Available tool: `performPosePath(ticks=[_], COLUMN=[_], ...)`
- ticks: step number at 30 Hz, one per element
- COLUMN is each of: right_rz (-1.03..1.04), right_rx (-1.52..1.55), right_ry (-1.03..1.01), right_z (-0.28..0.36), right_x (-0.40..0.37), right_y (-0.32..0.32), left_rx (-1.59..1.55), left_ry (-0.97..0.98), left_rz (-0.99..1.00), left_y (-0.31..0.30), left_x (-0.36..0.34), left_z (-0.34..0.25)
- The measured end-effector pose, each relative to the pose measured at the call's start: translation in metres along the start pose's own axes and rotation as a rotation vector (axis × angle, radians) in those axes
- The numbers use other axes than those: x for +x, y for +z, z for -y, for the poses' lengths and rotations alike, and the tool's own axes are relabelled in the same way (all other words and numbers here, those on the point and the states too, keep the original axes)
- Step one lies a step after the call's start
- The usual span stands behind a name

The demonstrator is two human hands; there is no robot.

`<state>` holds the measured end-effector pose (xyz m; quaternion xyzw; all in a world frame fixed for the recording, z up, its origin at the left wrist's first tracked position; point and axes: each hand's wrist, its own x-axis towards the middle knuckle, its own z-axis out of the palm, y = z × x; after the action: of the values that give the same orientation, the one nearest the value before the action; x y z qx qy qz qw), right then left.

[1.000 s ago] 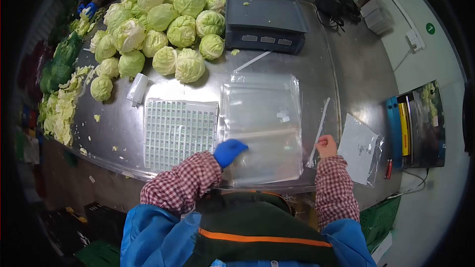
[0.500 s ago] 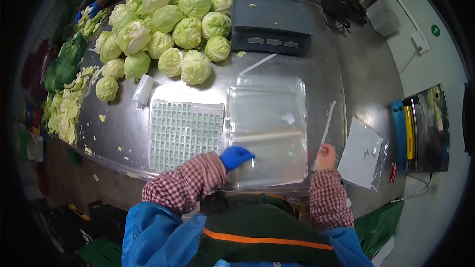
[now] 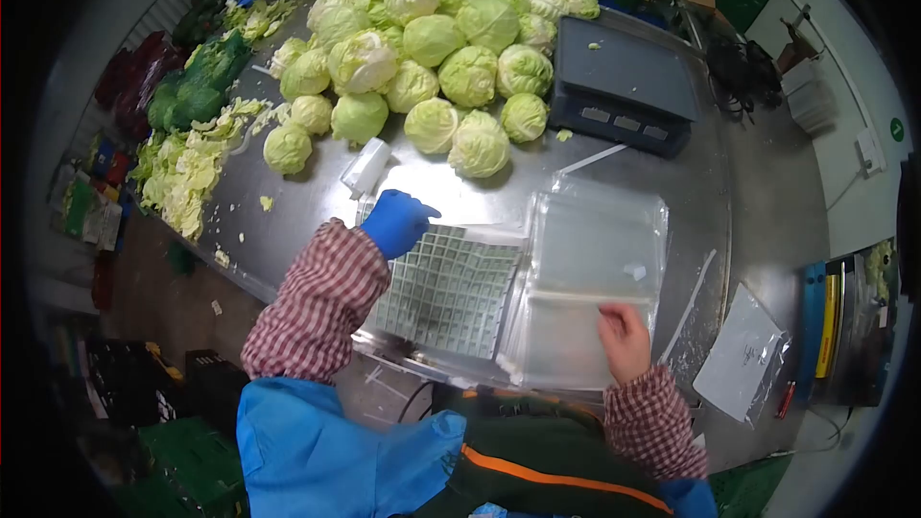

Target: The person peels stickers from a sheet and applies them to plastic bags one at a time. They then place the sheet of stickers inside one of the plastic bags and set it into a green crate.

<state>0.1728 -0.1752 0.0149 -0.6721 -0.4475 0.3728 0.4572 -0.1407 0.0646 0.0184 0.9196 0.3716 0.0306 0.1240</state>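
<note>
Near right, the bare right hand (image 3: pixel 625 341) curls loosely over clear bags (image 3: pixel 585 249), its hold unclear; beside them the label sheet (image 3: pixel 446 293) bows — best handled gently — by the table's near edge (image 3: pixel 251 288); the gloved left hand (image 3: pixel 398 223) bends over its far-left corner, pinch hidden; leftward there's moving room, cabbages (image 3: pixel 470 75) bounding the far side

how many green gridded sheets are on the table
1 shows: the green gridded sheet is by the gloved left hand, left of the clear bags in the picture; more may be hidden underneath.
</note>
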Motion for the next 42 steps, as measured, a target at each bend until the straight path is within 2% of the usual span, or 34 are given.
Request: performPosePath(ticks=[1,3,4,5,6,7,9,11,13,15,17,18,20,21,23,24,26,27,29,30,32,33,35,38,42], right_rz=[0.146,0.150,0.152,0.286,0.417,0.412,0.494,0.501,0.568,0.556,0.477,0.466,0.446,0.435,0.486,0.480,0.464,0.464,0.291,0.282,0.512,0.507,0.660,0.628,0.517], right_rx=[-0.287,-0.457,-0.450,-0.429,-0.411,-0.411,-0.257,-0.245,-0.221,-0.294,-0.212,-0.216,-0.390,-0.392,-0.422,-0.424,-0.415,-0.423,-0.502,-0.503,-0.503,-0.504,-0.681,-0.633,-0.533], right_ry=[-0.228,-0.714,-0.732,-0.734,-0.734,-0.752,-0.566,-0.525,-0.351,-0.368,-0.362,-0.356,-0.618,-0.613,-0.414,-0.411,-0.185,-0.179,-0.761,-0.759,-0.580,-0.586,-0.548,-0.561,-0.573], right_z=[0.069,0.144,0.153,0.160,0.165,0.170,0.176,0.178,0.182,0.187,0.183,0.183,0.182,0.181,0.179,0.178,0.177,0.175,0.171,0.173,0.180,0.180,0.175,0.169,0.158], right_x=[0.012,0.032,0.046,0.059,0.064,0.064,0.063,0.057,0.052,0.044,0.035,0.035,0.034,0.034,0.035,0.034,0.031,0.035,0.047,0.052,0.061,0.065,0.076,0.076,0.075], right_y=[0.013,0.050,0.060,0.070,0.075,0.073,0.060,0.045,0.031,0.019,0.010,0.005,-0.004,-0.009,-0.017,-0.020,-0.025,-0.026,-0.022,-0.017,-0.005,-0.001,0.008,0.016,0.026], left_rx=[-0.006,-0.026,-0.038,-0.059,-0.099,-0.144,-0.180,-0.239,-0.352,-0.381,-0.453,-0.485,-0.549,-0.607,-0.593,-0.611,-0.680,-0.689,-0.649,-0.697,-0.677,-0.663,-0.670,-0.684,-0.718], left_ry=[0.067,0.192,0.248,0.332,0.283,0.234,0.211,0.189,0.157,0.159,0.121,0.178,0.165,0.140,0.142,0.157,0.144,0.147,0.141,0.164,0.155,0.139,0.151,0.183,0.106], left_rz=[-0.037,-0.130,-0.184,-0.258,-0.186,-0.116,-0.172,-0.202,-0.016,-0.005,0.073,-0.002,0.019,0.032,0.054,0.054,0.079,0.079,0.120,0.095,0.102,0.106,0.100,0.128,0.199], left_y=[-0.030,-0.080,-0.096,-0.109,-0.125,-0.140,-0.161,-0.159,-0.153,-0.150,-0.148,-0.143,-0.141,-0.141,-0.136,-0.131,-0.125,-0.122,-0.114,-0.108,-0.107,-0.107,-0.104,-0.099,-0.097], left_x=[-0.011,-0.023,-0.029,-0.034,-0.038,-0.043,-0.053,-0.059,-0.056,-0.049,-0.040,-0.036,-0.030,-0.027,-0.020,-0.016,-0.013,-0.010,-0.005,-0.002,0.001,0.003,0.006,0.006,0.008], left_z=[-0.026,-0.069,-0.084,-0.094,-0.104,-0.111,-0.119,-0.121,-0.120,-0.120,-0.121,-0.122,-0.128,-0.130,-0.132,-0.131,-0.135,-0.137,-0.138,-0.138,-0.142,-0.143,-0.140,-0.134,-0.128])
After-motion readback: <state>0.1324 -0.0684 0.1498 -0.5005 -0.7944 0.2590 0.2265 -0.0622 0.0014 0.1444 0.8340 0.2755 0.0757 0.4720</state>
